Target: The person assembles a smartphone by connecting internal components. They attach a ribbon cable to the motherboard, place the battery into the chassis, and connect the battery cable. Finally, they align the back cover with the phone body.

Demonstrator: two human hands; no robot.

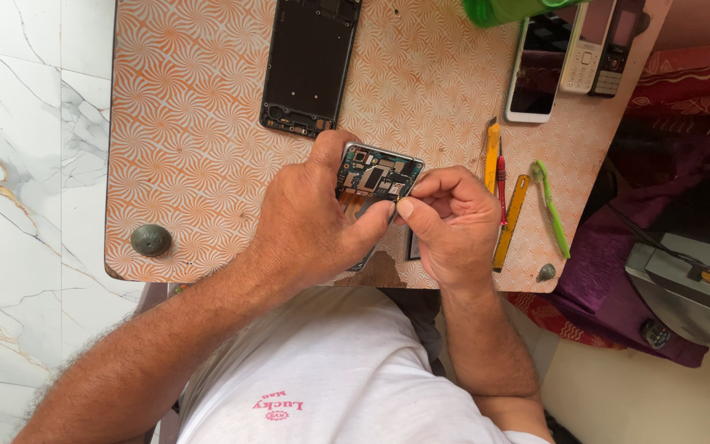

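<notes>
Over the middle of a small table [207,123] with an orange-and-white swirl pattern, the left hand [310,222] is closed around an opened phone body [377,174], its grey rim and exposed circuit board facing up, with the thumb lying along its lower edge. The right hand [445,222] sits at 3 o'clock of the phone, fingers curled and pinched together at the board's right edge; whether they grip a small part cannot be told. At 11 o'clock from the hands a black phone frame [310,62] lies flat, well apart. At 3 o'clock, just beside the right hand, lie a yellow pry tool [492,152], a red-handled screwdriver [501,185], a second yellow flat tool [511,222] and a green toothbrush-like tool [550,205]. At 1 o'clock a white-edged smartphone [533,78] and two keypad phones [597,45] rest near the far edge, with a green container [495,10] just beside them. A round grey-green stone [150,239] sits at 9 o'clock by the table's near left corner, and a smaller stone [546,272] at 4 o'clock.
</notes>
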